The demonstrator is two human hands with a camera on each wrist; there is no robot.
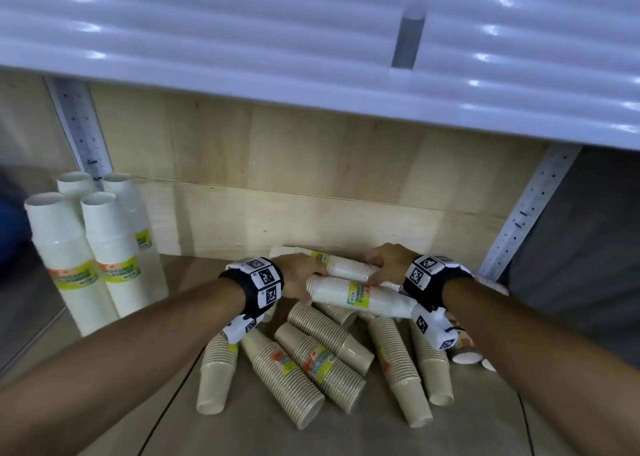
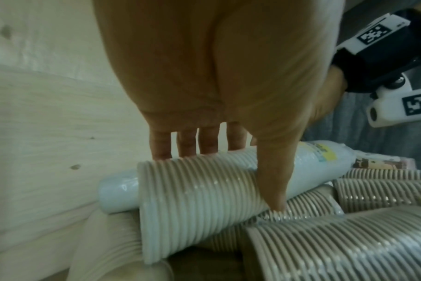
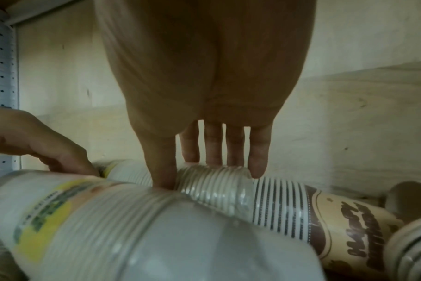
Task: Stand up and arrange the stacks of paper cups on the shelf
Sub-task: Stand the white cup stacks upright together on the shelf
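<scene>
Both hands (image 1: 300, 275) (image 1: 388, 263) grip lying white cup stacks (image 1: 360, 294).

Four upright cup stacks (image 1: 100, 247) are grouped at the left end of the shelf (image 1: 242, 431), close to the back panel (image 1: 311, 178) and well apart from the rest. A heap of fallen cup stacks (image 1: 311, 362) is spread across the middle and right of the shelf, with two wrapped stacks (image 1: 360, 294) laid crosswise on top at the rear, one just behind the other. The left hand (image 1: 299, 277) is placed at the left end of these two and the right hand (image 1: 389, 263) at their right, with an upper shelf (image 1: 311, 47) overhead.
</scene>
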